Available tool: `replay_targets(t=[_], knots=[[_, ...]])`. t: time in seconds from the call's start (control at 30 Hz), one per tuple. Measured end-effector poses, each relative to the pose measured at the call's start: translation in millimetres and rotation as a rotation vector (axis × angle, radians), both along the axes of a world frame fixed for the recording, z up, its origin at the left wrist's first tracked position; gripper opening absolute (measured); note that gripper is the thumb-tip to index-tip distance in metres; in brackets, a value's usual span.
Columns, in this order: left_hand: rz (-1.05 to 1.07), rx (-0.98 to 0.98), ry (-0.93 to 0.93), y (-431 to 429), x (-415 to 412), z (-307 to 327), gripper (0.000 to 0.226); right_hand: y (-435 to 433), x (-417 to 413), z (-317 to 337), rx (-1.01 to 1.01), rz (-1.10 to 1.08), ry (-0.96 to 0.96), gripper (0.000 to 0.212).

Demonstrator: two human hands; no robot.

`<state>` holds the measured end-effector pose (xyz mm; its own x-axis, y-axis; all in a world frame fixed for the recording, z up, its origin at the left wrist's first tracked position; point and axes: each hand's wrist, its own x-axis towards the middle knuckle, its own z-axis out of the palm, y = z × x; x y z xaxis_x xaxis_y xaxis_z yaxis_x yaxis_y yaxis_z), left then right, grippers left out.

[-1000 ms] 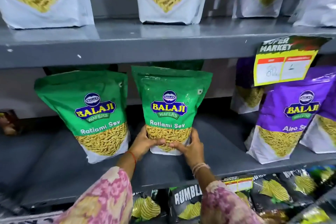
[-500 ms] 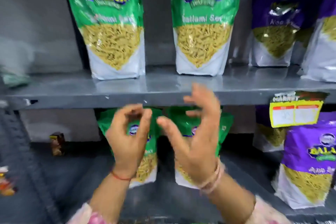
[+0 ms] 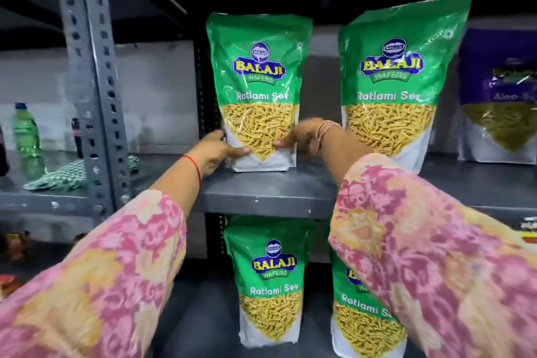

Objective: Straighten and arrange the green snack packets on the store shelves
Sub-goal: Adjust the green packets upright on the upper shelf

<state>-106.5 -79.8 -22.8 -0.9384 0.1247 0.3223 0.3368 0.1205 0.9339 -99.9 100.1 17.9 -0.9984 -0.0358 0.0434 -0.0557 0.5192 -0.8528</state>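
Observation:
Two green Balaji Ratlami Sev packets stand upright on the upper grey shelf [image 3: 270, 192]. The left packet [image 3: 258, 73] is gripped at its lower corners by both hands: my left hand [image 3: 215, 151] on its left side, my right hand [image 3: 302, 139] on its right. The second upper packet [image 3: 392, 81] stands just right of it, partly behind my right wrist. On the shelf below stand two more green packets, a left one [image 3: 270, 279] in full view and a right one [image 3: 363, 328] partly hidden by my right sleeve.
A purple Aloo Sev packet [image 3: 499, 96] stands at the far right of the upper shelf. A perforated grey upright post [image 3: 96, 96] rises at the left. Beyond it lie a green bottle [image 3: 27, 136] and a checked cloth [image 3: 64, 174] on a neighbouring shelf.
Both hands let go of the lower-shelf packet, rose with fingers apart, and now grip the left packet on the upper shelf. The view has tilted up and left.

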Motion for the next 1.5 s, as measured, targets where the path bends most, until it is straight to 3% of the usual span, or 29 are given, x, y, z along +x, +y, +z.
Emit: replay_targets(t=[0.17,0.27,0.53,0.67,0.73,0.83,0.9,0.97,1.03,1.13,1.17,1.23,1.27,1.43,1.5], knots=[[-0.083,0.059,0.044,-14,14,4,0.040,-4,14,-7,-0.213,-0.068,0.268,0.064],[-0.125,0.015,0.113,-33,34,12,0.027,-10,48,-17,-0.342,0.005,0.412,0.043],[-0.150,-0.058,0.091,-54,59,-1,0.030,-29,86,-46,-0.356,-0.005,0.513,0.046],[-0.164,-0.040,0.050,-51,66,-7,0.027,-33,83,-52,-0.322,-0.052,0.531,0.057],[-0.134,-0.032,0.067,-50,71,-9,0.028,-30,86,-54,-0.313,-0.024,0.500,0.074],[0.238,-0.065,0.399,-46,83,-13,0.067,-13,93,-56,-0.227,-0.037,0.579,0.103],[0.408,0.074,0.770,-24,100,-10,0.056,16,99,-51,-0.119,-0.144,0.745,0.109],[0.332,0.117,0.926,19,118,-3,0.037,52,102,-40,-0.011,-0.313,0.824,0.111],[0.166,0.072,0.828,73,120,10,0.040,96,95,-29,0.034,-0.483,0.836,0.113],[0.050,-0.118,0.444,145,90,29,0.066,156,80,-14,-0.045,-0.575,0.661,0.120],[0.026,-0.146,0.312,162,78,34,0.063,170,75,-12,-0.039,-0.580,0.530,0.117],[-0.033,-0.165,0.062,185,59,38,0.021,189,63,-13,-0.003,-0.510,0.312,0.101],[-0.057,-0.168,-0.027,193,49,36,0.020,193,58,-14,-0.016,-0.438,0.273,0.091],[-0.147,-0.151,-0.108,207,7,26,0.023,193,46,-23,-0.094,-0.220,0.295,0.061],[-0.171,-0.118,-0.102,205,9,26,0.030,190,53,-24,-0.228,-0.170,0.302,0.052]])
